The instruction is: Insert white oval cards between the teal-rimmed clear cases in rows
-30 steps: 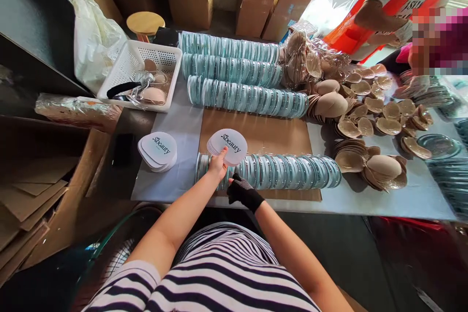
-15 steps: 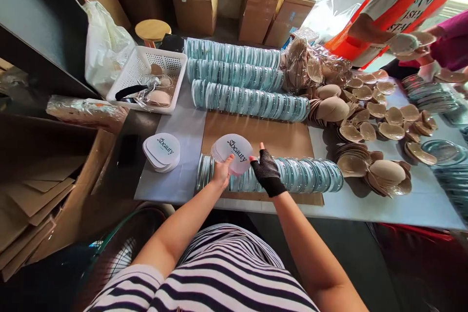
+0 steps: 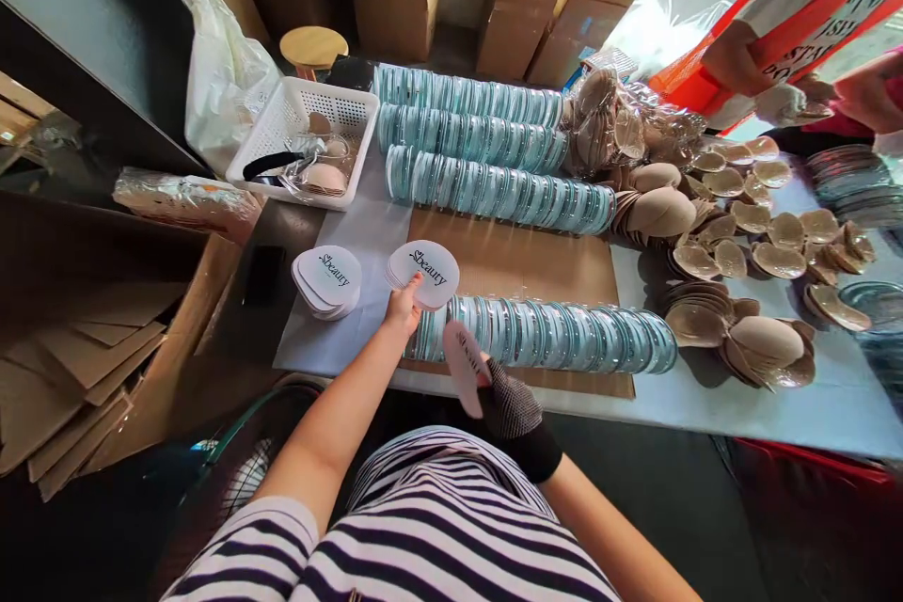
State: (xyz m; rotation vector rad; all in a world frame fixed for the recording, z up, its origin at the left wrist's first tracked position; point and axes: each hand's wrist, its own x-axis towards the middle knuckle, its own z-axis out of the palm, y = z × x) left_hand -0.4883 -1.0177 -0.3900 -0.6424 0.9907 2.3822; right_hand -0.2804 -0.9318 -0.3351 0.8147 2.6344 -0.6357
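One white, seemingly printed card (image 3: pixel 464 365)

1. Our left hand (image 3: pixel 402 308) is bare, arm stretched far forward, fingers pinched closed with the thumb on top.
2. Our right hand (image 3: pixel 509 395), in a dark fingerless glove, sits nearer our body, wrist bent, fingers clamped closed.

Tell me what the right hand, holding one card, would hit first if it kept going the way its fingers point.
Probably the near row of clear round cases: the right hand points up and away over the table edge, card leading. Depth is hard to judge.
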